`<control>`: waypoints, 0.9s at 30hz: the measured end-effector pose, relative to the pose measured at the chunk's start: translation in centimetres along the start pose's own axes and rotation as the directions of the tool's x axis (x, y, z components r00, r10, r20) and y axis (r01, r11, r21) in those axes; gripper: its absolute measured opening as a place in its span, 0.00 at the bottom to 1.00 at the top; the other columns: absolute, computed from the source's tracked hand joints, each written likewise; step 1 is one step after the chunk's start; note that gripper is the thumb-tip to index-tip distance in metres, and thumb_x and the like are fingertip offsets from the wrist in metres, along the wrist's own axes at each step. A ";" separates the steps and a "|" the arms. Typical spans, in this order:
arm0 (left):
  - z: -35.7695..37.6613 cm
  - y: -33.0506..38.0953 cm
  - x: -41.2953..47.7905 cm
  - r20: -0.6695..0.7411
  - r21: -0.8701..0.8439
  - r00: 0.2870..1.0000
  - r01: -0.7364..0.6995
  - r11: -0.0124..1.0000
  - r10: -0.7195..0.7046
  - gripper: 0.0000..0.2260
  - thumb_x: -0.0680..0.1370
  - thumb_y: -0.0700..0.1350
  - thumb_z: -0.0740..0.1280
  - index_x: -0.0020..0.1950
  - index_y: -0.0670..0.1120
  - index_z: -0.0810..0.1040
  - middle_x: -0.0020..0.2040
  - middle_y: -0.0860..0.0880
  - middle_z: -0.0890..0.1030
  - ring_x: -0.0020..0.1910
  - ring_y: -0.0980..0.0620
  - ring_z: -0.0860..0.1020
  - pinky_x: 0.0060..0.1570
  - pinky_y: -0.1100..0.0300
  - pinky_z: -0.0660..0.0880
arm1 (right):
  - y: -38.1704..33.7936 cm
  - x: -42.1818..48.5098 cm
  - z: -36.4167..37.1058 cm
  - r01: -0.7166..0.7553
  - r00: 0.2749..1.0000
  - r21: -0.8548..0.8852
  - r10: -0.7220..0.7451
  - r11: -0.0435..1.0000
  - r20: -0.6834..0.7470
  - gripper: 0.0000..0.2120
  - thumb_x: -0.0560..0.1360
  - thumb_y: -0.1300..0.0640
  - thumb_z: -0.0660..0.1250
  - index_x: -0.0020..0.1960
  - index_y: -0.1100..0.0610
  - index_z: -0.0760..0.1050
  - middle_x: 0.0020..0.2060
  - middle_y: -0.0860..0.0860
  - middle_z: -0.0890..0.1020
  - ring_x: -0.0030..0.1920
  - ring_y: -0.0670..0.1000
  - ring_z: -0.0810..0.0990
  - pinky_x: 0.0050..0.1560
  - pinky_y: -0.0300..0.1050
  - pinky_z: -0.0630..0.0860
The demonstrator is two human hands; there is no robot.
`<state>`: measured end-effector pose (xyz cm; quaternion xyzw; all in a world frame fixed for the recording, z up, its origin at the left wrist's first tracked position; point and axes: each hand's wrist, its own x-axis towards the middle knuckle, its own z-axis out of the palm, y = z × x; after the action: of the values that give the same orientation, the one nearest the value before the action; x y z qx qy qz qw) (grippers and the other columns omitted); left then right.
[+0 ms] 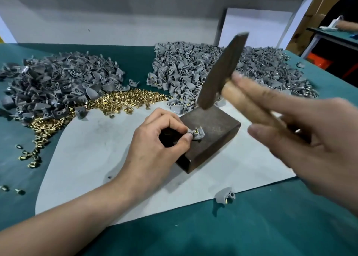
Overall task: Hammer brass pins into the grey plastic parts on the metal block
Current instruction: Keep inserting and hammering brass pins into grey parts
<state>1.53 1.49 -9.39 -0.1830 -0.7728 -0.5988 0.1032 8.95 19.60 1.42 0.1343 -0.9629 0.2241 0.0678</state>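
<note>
1. Green bench (251, 226): pinned parts (193, 65) heaped at one o'clock, bare parts (58, 85) at ten.
2. Left hand (153, 141) pinching grey plastic part (198, 136) on metal block (217, 131), brass pin (196, 129) upright, seemingly undriven.
3. Right hand (313, 143) grasping raised hammer (222, 71).

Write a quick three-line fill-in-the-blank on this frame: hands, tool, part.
1. The left hand pinches a grey part on the metal ____.
2. The right hand holds a ____ raised above it.
3. A brass ____ stands up out of the part.
Missing: block; hammer; pin.
</note>
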 end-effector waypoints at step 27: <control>0.0 0.2 -0.1 -0.003 0.034 1.000 -0.016 0.999 0.016 0.04 0.71 0.46 0.72 0.38 0.52 0.79 0.44 0.59 0.76 0.45 0.57 0.76 0.38 0.68 0.69 | -0.3 -0.8 0.4 0.014 1.000 -0.074 -0.016 0.997 -0.022 0.26 0.74 0.44 0.59 0.69 0.28 0.59 0.25 0.44 0.78 0.23 0.40 0.73 0.26 0.28 0.71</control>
<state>1.66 1.50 -9.24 -0.1866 -0.7814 -0.5848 0.1123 9.75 19.32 1.07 0.1365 -0.9686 0.1892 0.0855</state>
